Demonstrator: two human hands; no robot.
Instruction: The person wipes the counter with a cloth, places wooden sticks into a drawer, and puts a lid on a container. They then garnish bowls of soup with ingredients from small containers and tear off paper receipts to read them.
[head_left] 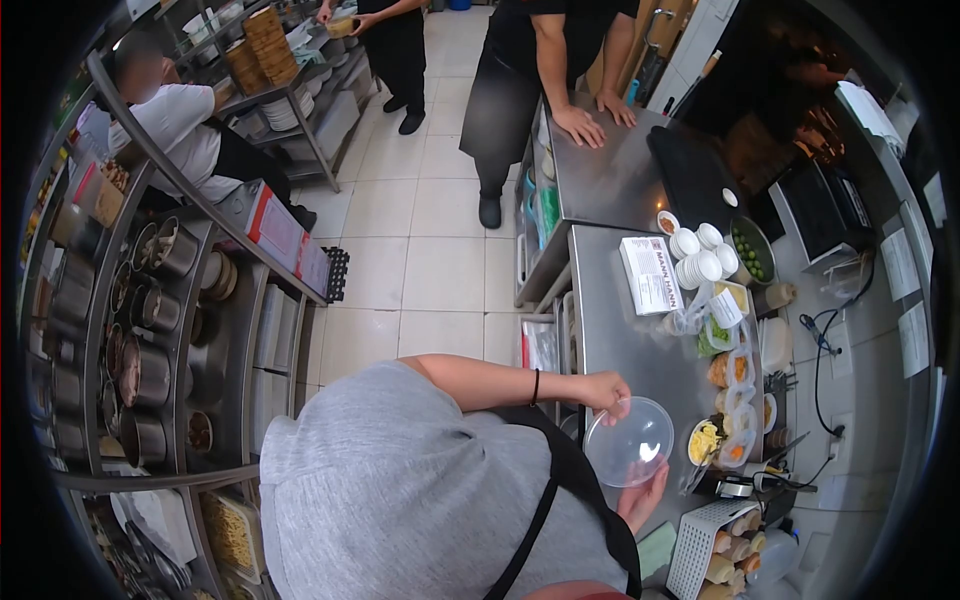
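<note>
A clear round plastic container [630, 445] is between my two hands, over the near edge of the steel counter. My left hand [606, 392], with a dark band on its wrist, pinches the rim at the upper left. Fingers of my right hand [645, 492] support the lower right side from beneath, partly seen through the plastic. Just beyond it stands a bowl with yellow food [705, 441]. Clear tubs with orange food [728, 370] and green leaves [714, 338] line the back of the counter.
White cups [698, 268] and a printed white box [650, 275] stand farther along the steel counter [620, 350]. A white basket of bottles [700, 545] is on the near right. Another person's hands [590, 122] rest on the adjoining worktop. Shelves of metal pots [150, 375] stand behind me.
</note>
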